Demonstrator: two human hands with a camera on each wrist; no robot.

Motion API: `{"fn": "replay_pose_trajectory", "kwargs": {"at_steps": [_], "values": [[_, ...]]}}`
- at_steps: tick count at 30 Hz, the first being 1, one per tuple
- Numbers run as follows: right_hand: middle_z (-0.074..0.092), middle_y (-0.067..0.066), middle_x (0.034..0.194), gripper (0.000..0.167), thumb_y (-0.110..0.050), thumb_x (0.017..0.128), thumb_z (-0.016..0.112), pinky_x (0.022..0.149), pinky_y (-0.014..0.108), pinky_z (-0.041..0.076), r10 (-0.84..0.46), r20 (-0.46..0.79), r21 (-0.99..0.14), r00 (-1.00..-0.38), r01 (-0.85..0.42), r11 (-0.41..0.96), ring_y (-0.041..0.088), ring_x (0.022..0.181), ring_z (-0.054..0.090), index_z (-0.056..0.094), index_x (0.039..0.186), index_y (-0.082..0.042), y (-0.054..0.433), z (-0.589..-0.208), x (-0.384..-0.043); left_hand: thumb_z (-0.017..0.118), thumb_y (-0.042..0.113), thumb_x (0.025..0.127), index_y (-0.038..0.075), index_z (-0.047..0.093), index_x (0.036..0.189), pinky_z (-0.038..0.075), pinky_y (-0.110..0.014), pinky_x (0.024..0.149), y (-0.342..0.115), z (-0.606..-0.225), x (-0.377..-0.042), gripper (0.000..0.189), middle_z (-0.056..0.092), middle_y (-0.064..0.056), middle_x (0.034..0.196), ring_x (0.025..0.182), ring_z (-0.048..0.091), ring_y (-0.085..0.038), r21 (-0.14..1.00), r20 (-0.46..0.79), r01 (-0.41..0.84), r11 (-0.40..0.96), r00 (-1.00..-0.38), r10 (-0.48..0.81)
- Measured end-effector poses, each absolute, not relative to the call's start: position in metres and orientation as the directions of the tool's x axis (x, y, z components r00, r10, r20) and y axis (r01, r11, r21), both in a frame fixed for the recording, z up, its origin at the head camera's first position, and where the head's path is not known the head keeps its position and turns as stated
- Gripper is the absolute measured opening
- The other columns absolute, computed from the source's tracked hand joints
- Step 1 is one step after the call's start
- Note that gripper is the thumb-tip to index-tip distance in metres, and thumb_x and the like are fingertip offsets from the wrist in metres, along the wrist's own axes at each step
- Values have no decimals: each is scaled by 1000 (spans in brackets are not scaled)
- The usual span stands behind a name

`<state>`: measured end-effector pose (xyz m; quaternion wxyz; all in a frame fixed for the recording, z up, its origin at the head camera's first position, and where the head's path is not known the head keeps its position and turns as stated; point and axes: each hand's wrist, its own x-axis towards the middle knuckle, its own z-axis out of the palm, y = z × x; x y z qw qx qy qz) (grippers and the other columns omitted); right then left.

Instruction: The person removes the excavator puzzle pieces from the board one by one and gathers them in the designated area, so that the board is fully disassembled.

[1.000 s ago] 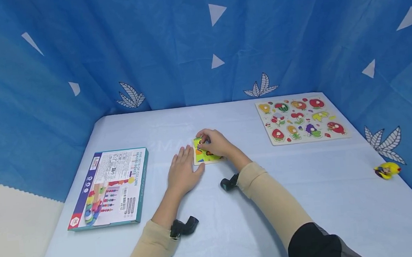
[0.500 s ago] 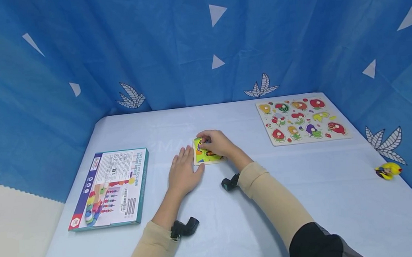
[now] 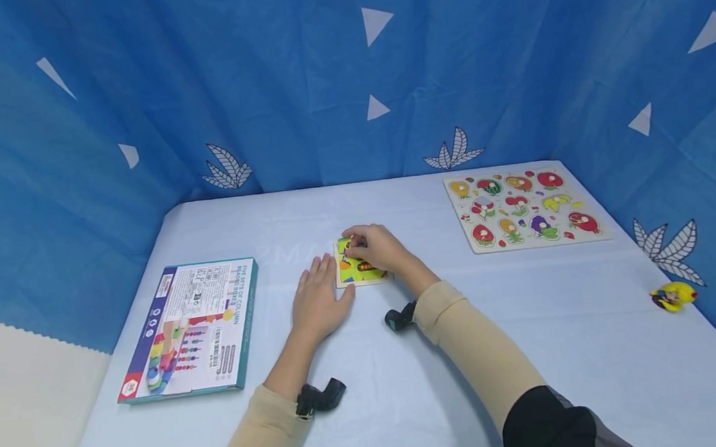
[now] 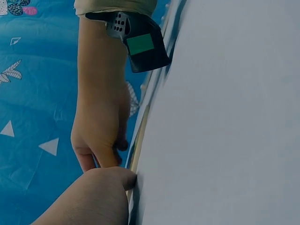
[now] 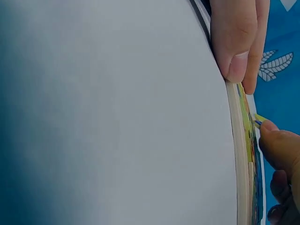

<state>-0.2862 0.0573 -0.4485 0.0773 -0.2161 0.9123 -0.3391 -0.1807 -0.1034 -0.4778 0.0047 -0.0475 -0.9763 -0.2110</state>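
A small square jigsaw board [image 3: 364, 276], yellow-green with coloured pictures, lies flat in the middle of the table. My right hand [image 3: 377, 250] is over its upper right part, thumb and fingertips bent down. In the right wrist view those fingers pinch a small yellow-and-blue jigsaw piece [image 5: 259, 120] tilted just above the board's surface. Flat on the table at the board's left lies my left hand [image 3: 318, 304], fingers straight. Its thumb [image 5: 238, 65] rests against the board's near edge. The right hand covers part of the board's picture.
A boxed toy set [image 3: 191, 329] lies on the left. Towards the back right is a wooden fruit peg puzzle [image 3: 528, 208]. A small yellow toy figure [image 3: 673, 296] sits by the right edge. Blue patterned cloth [image 3: 323, 80] hangs behind the table.
My right fingers have shifted very slightly over the board, and the orange-and-brown picture beneath them shows more fully. The left hand stays in place.
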Motion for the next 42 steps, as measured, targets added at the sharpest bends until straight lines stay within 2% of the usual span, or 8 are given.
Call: {"fn": "replay_pose_trajectory", "kwargs": {"at_steps": [5, 9, 18, 26, 34, 42], "values": [[64, -4, 97, 40, -28, 94, 69, 71, 28, 50, -393, -28, -731, -919, -249, 636, 17, 81, 56, 63, 132, -20, 63, -445, -291, 47, 53, 97, 8, 26, 157, 9, -47, 127, -105, -479, -180, 78, 22, -7, 165, 156, 13, -25, 420, 36, 92, 903, -996, 84], [64, -3, 100, 39, -30, 95, 68, 71, 30, 48, -346, -47, -757, -937, -193, 624, 19, 86, 54, 62, 133, -23, 74, -438, -297, 47, 52, 97, 9, 27, 157, 10, -47, 127, -105, -480, -180, 77, 24, -7, 165, 156, 14, -25, 428, 47, 90, 899, -996, 77], [62, 2, 106, 39, -26, 96, 66, 77, 32, 45, -235, -49, -763, -971, -116, 636, 21, 96, 51, 60, 135, -23, 111, -431, -316, 46, 53, 97, 10, 28, 157, 11, -46, 127, -105, -482, -180, 76, 24, -6, 165, 156, 14, -24, 432, 51, 78, 898, -997, 61], [62, 6, 108, 39, -24, 97, 65, 77, 34, 45, -180, -36, -749, -983, -93, 656, 23, 95, 52, 59, 135, -19, 138, -437, -335, 47, 52, 97, 10, 29, 157, 11, -45, 127, -105, -483, -180, 75, 24, -5, 165, 156, 14, -24, 426, 56, 82, 901, -996, 64], [60, 11, 113, 37, -17, 98, 61, 93, 41, 47, -151, -64, -732, -986, -57, 679, 26, 107, 54, 58, 136, -14, 148, -442, -339, 47, 53, 97, 11, 29, 157, 10, -44, 127, -103, -483, -180, 75, 24, -4, 165, 156, 13, -23, 424, 58, 85, 901, -996, 66], [58, 11, 115, 40, -17, 99, 60, 96, 42, 46, -124, -104, -715, -987, -12, 699, 26, 108, 53, 56, 138, -15, 147, -447, -341, 46, 53, 97, 11, 28, 157, 10, -44, 127, -104, -482, -180, 76, 23, -4, 165, 156, 13, -22, 420, 57, 86, 903, -996, 68]]}}
